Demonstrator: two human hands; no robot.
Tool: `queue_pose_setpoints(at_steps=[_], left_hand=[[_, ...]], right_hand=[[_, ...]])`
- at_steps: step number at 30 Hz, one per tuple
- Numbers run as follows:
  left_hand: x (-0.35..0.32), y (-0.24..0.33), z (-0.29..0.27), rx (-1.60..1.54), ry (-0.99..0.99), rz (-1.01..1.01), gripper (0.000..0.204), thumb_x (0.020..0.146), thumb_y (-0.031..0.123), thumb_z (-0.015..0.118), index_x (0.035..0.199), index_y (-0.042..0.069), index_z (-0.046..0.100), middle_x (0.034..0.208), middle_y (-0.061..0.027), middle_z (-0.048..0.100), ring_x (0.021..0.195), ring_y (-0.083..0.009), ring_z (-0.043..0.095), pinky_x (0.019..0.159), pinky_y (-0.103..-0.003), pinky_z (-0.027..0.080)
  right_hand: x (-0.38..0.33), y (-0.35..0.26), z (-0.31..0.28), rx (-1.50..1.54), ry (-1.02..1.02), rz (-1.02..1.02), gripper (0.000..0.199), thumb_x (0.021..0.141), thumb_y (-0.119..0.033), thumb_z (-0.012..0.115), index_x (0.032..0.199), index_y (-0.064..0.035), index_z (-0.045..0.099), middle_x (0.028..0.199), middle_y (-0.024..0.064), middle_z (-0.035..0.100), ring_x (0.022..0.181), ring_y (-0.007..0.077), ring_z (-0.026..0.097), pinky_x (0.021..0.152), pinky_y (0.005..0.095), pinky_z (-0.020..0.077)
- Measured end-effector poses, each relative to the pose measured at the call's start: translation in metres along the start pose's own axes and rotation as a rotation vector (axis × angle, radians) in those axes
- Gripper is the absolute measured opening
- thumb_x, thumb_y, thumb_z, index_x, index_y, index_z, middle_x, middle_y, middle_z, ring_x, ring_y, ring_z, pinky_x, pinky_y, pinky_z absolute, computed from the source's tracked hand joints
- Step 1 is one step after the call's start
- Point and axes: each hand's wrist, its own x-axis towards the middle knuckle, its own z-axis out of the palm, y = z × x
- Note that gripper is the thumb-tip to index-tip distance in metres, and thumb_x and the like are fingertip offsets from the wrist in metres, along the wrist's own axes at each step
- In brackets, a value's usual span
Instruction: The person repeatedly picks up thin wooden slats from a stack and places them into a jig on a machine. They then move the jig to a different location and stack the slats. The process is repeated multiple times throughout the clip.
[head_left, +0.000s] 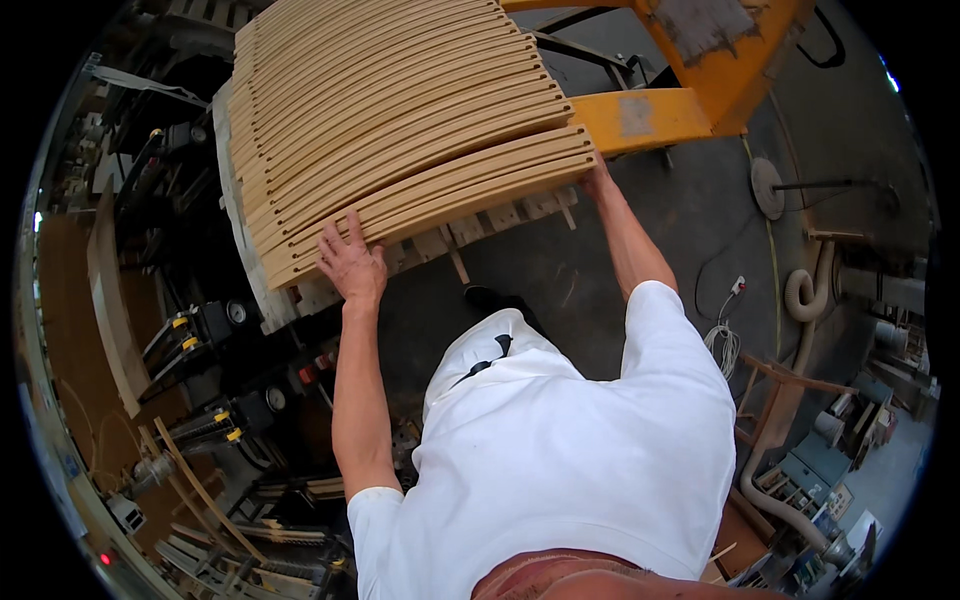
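Many curved light-wood slats (400,110), with small holes near their ends, lie side by side in a wide stack. My left hand (350,258) rests on the nearest slats toward their left end, its fingers spread over the top and the thumb on the near side. At the right end of the front slats (500,175), my right hand (597,178) is closed round the corner; its fingertips are partly hidden behind the wood. A narrow dark gap separates these front slats from the rows behind them.
A wooden pallet (450,240) shows under the stack. Behind it to the right stands a yellow metal frame (640,115). Black machinery with round gauges (237,312) lines the left. On the right are a coiled cable (722,345), a round-based stand (767,188) and a hose (800,295).
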Motion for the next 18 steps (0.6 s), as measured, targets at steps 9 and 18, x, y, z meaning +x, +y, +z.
queue_pose_setpoints(at_steps=[9,18], left_hand=[[-0.014,-0.004,-0.002,0.053,-0.004,0.031,0.087,0.085,0.028,0.072,0.156,0.025,0.023,0.158,-0.0222,0.018,0.139,-0.0496,0.027,0.107,-0.066,0.026],[-0.032,-0.012,0.001,-0.034,0.078,0.026,0.088,0.084,0.027,0.072,0.156,0.023,0.022,0.161,-0.0219,0.008,0.143,-0.0501,0.018,0.107,-0.071,0.023]], right_hand=[[-0.022,0.023,-0.028,-0.306,0.098,-0.09,0.054,0.098,-0.053,0.051,0.127,-0.0088,0.06,0.113,0.003,0.068,0.102,0.0161,0.063,0.087,0.033,0.0501],[-0.062,0.006,0.008,-0.012,0.194,0.058,0.067,0.098,-0.062,0.043,0.136,-0.0081,0.053,0.128,0.0071,0.061,0.114,0.0199,0.06,0.092,0.0354,0.05]])
